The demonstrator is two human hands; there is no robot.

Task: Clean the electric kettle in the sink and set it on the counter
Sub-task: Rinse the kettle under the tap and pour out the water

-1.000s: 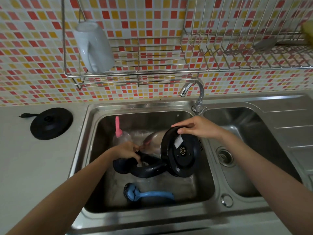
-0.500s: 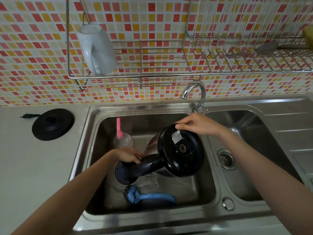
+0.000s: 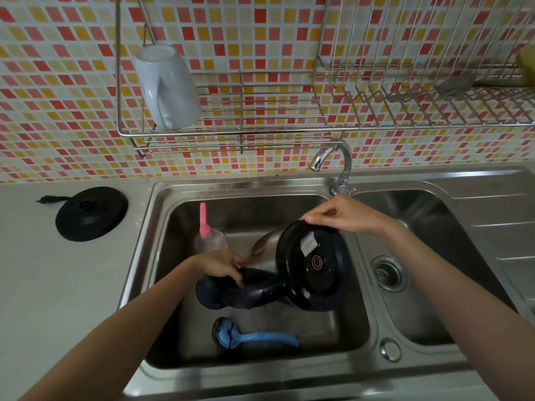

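Black round-bottomed kettle (image 3: 311, 264), both hands.

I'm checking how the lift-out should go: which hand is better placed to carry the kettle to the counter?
Probably left. The left hand already grips the kettle by its handle and is nearer the counter; the right hand only steadies the base rim.

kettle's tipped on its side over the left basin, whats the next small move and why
Probably lift the kettle out and turn it upright. The left hand holds its handle, the right hand steadies the rim of its bottom, the tap runs no visible water, and the brush lies unused, so washing looks finished. The base waits on the counter.
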